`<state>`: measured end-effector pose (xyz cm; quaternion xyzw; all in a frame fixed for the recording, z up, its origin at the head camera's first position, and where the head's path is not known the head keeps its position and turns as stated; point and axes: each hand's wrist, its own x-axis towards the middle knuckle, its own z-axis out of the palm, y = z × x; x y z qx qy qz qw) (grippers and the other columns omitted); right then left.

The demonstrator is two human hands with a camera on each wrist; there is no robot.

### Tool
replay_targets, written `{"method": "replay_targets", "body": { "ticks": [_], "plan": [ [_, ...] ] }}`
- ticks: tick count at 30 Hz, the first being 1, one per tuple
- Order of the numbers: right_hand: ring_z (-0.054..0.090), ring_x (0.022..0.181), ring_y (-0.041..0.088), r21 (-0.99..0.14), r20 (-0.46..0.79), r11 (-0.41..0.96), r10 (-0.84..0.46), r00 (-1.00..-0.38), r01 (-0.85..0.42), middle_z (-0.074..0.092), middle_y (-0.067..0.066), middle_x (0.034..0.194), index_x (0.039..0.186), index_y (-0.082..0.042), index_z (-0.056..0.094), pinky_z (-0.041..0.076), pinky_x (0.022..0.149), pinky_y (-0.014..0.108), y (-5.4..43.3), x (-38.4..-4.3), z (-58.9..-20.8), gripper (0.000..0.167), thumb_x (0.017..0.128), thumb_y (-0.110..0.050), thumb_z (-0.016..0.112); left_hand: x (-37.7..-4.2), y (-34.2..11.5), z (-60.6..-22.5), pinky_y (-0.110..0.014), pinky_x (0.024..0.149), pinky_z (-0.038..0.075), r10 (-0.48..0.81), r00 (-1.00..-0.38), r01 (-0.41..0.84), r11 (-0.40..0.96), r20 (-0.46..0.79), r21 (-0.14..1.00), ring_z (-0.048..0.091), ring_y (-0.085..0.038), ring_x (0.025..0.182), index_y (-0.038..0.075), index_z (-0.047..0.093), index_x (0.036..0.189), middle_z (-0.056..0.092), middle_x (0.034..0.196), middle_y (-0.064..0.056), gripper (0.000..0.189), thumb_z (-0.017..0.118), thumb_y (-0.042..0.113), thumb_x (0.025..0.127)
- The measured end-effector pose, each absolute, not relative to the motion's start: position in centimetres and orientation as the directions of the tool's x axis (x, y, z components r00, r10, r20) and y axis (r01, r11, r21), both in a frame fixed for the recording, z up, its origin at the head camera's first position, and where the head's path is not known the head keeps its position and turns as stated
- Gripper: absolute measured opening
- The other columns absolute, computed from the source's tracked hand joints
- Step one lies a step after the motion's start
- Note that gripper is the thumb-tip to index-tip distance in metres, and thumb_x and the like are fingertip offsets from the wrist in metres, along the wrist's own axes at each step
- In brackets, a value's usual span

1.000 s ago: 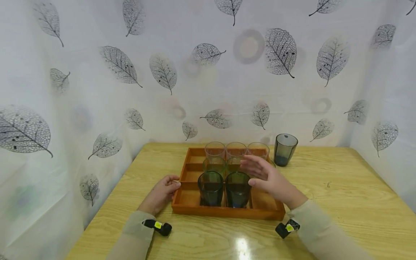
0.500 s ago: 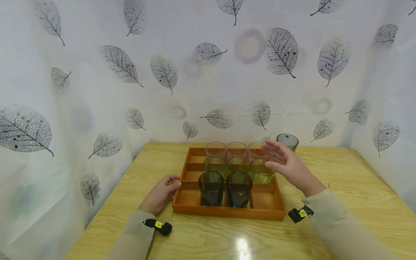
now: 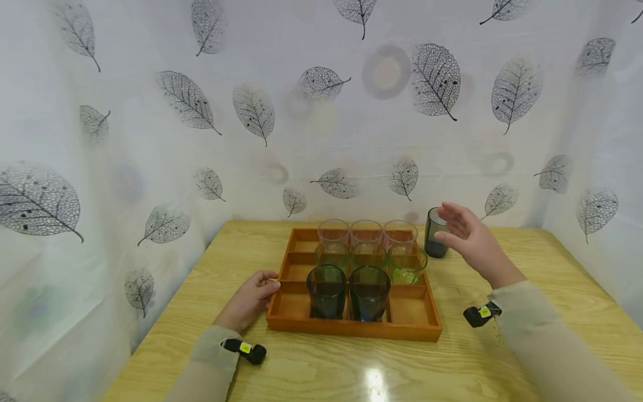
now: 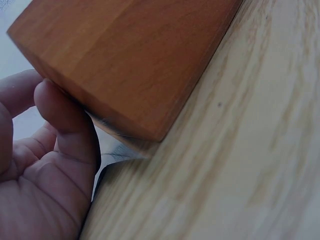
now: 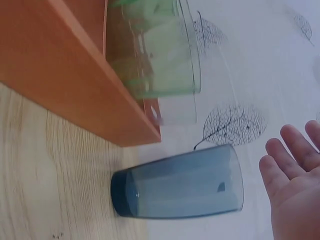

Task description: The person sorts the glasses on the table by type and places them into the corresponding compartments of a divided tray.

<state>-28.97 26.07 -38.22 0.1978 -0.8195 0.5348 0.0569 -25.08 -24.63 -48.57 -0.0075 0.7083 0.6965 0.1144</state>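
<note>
A wooden compartment tray (image 3: pixel 351 329) lies on the table, with several drinking glasses in it. My left hand (image 3: pixel 248 298) holds the tray's left edge; in the left wrist view the thumb (image 4: pixel 65 115) meets the brown wall. To the right behind the tray stands a grey tinted glass (image 3: pixel 435 234), upright on the table. My right hand (image 3: pixel 474 243) is just in front and right of it, fingers spread and holding nothing, covering part of it in the head view. In the right wrist view, a gap shows between the grey glass (image 5: pixel 180 185) and the fingers (image 5: pixel 272 175).
Clear glasses (image 3: pixel 334 230) fill part of the back row, green glasses (image 3: pixel 407 268) the middle row, and two dark glasses (image 3: pixel 326 293) the front row. The front right compartment (image 3: pixel 409 307) shows its bare floor. A leaf-patterned curtain (image 3: pixel 321 128) hangs behind the table.
My right hand has moved right and away from above the tray's glasses toward the grey glass, staying unloaded. The left hand and the tray have hardly moved.
</note>
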Motion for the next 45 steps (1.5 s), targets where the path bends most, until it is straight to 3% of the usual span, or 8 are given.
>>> {"method": "replay_targets", "body": {
  "ticks": [5, 7, 10, 16, 36, 45],
  "plan": [
    [0.026, 0.149, 0.032, -0.843, 0.28, 0.411, -0.216, -0.936, -0.347, 0.029, 0.011, 0.163, 0.162, -0.016, 0.018, 0.029, 0.112, 0.021, 27.3, -29.5, -38.2, 0.079, 0.101, -0.027, 0.066, -25.0, -24.5, -48.5, -0.025, 0.061, 0.046, 0.145, -0.975, -0.167, 0.033, -0.17, 0.985, 0.05, -0.013, 0.073, -0.001, 0.044, 0.134, 0.057, 0.101, -0.006, 0.039, 0.061, 0.014, 0.103],
    [0.024, 0.15, 0.033, -0.837, 0.274, 0.434, -0.197, -0.941, -0.334, 0.028, 0.01, 0.163, 0.163, -0.017, 0.017, 0.027, 0.115, 0.028, 27.7, -29.7, -38.1, 0.081, 0.101, -0.032, 0.066, -25.0, -24.5, -48.4, -0.025, 0.062, 0.046, 0.146, -0.975, -0.163, 0.036, -0.166, 0.986, 0.051, -0.013, 0.074, -0.002, 0.044, 0.134, 0.057, 0.101, -0.006, 0.038, 0.061, 0.013, 0.103],
    [0.02, 0.15, 0.036, -0.833, 0.259, 0.458, -0.171, -0.951, -0.309, 0.024, 0.01, 0.165, 0.163, -0.017, 0.014, 0.022, 0.118, 0.046, 28.3, -30.1, -37.9, 0.085, 0.1, -0.036, 0.066, -24.9, -24.4, -48.2, -0.025, 0.062, 0.046, 0.149, -0.975, -0.158, 0.043, -0.163, 0.986, 0.052, -0.013, 0.075, -0.003, 0.043, 0.134, 0.057, 0.101, -0.006, 0.038, 0.06, 0.012, 0.103],
    [0.015, 0.15, 0.043, -0.837, 0.208, 0.486, -0.144, -0.967, -0.252, 0.016, 0.01, 0.167, 0.164, -0.018, 0.006, 0.019, 0.115, 0.061, 29.0, -31.0, -38.2, 0.093, 0.098, -0.043, 0.067, -24.9, -24.4, -48.1, -0.026, 0.063, 0.046, 0.145, -0.976, -0.159, 0.043, -0.164, 0.986, 0.052, -0.013, 0.075, -0.003, 0.043, 0.135, 0.057, 0.101, -0.007, 0.04, 0.06, 0.012, 0.103],
    [0.013, 0.149, 0.045, -0.865, 0.18, 0.451, -0.125, -0.976, -0.218, 0.006, 0.017, 0.167, 0.163, -0.014, -0.006, 0.018, 0.114, 0.062, 28.8, -33.7, -41.7, 0.099, 0.099, -0.042, 0.065, -24.9, -24.4, -48.4, -0.026, 0.064, 0.046, 0.146, -0.976, -0.157, 0.029, -0.159, 0.987, 0.051, -0.015, 0.075, -0.003, 0.043, 0.134, 0.056, 0.102, -0.008, 0.04, 0.061, 0.013, 0.102],
    [0.022, 0.146, 0.047, -0.893, 0.174, 0.407, -0.081, -0.981, -0.192, 0.016, 0.028, 0.161, 0.161, -0.008, -0.011, 0.025, 0.113, 0.061, 28.4, -34.9, -43.2, 0.104, 0.099, -0.037, 0.067, -25.0, -24.4, -48.4, -0.026, 0.062, 0.045, 0.148, -0.974, -0.168, 0.025, -0.17, 0.985, 0.051, -0.013, 0.074, -0.003, 0.042, 0.134, 0.056, 0.1, -0.006, 0.039, 0.06, 0.012, 0.103]
  ]
}}
